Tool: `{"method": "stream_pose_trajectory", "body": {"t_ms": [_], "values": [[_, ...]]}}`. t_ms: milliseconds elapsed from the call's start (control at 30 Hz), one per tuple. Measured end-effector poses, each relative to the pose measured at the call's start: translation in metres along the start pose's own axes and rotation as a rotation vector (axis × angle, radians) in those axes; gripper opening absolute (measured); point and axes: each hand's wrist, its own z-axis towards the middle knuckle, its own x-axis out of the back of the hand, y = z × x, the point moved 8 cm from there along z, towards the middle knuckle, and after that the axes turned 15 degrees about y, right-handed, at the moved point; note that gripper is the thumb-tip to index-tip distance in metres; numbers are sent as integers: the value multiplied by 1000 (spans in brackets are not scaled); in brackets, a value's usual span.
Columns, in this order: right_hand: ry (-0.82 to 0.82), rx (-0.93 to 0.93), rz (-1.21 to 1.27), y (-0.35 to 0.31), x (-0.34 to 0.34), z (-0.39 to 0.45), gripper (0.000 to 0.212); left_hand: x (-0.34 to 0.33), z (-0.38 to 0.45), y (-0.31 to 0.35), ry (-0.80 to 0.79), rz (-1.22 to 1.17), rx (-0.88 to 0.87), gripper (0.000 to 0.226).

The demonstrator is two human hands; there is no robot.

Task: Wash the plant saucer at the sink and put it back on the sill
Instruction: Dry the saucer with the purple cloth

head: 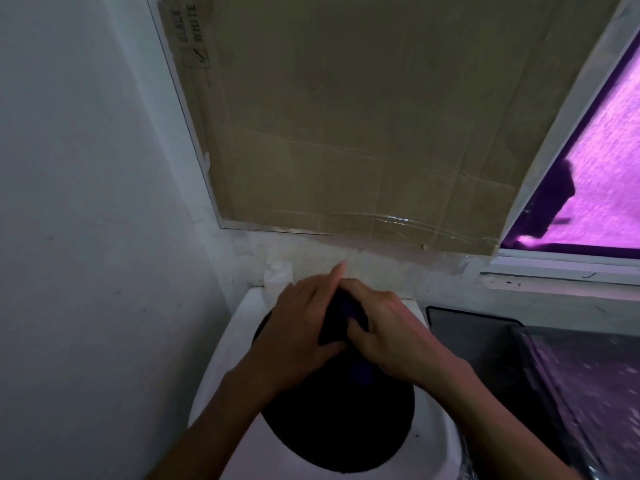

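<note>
Two bare hands together over a white sink (221, 382) in a dim corner. Left hand (304, 327) curled round a small dark thing (341, 320), one finger sticking up. Right hand (388, 334) pressed on the same dark thing from the other side, fingers bent over it. Both grips closed on it, palms near each other. Too dark and blurry to say what the small thing is.

Under the hands, a big round black shape (339, 431) filling the sink bowl. Could be the plant saucer, but hard to tell in this light.

Behind the sink, brown cardboard (363, 116) taped over the window. To the right, purple-lit glass (602, 168) and a white sill (561, 271). Beside the sink, on the right, a dark tray (485, 341) with shiny plastic wrap.
</note>
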Motion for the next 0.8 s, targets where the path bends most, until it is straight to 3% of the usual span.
{"method": "stream_pose_trajectory", "body": {"t_ms": [67,267,333,400,467,500,567,600,700,800], "values": [[-1,-16,61,-1,-2,-4,55,1,5,-10,14,-85,48,88],[217,-153,147,13,6,-24,51,-7,0,-12,-1,-92,-6,40],[244,-356,240,27,5,-39,53,-9,-6,-12,-11,-53,-12,35],[412,-622,380,48,12,-64,56,-8,-13,-18,12,-43,36,32],[637,-965,503,76,14,-104,50,0,-17,-25,76,-61,87,30],[658,-1198,611,89,4,-127,52,4,-18,-28,105,-70,104,29],[505,-1633,1026,93,-36,-159,67,10,-20,-31,139,-91,125,29],[416,-1767,1246,86,-51,-165,76,12,-22,-30,148,-104,131,29],[397,-1856,1627,75,-65,-154,78,14,-26,-23,170,-120,123,35],[631,-1788,1872,73,-62,-134,49,14,-33,-21,238,-86,115,37]]}}
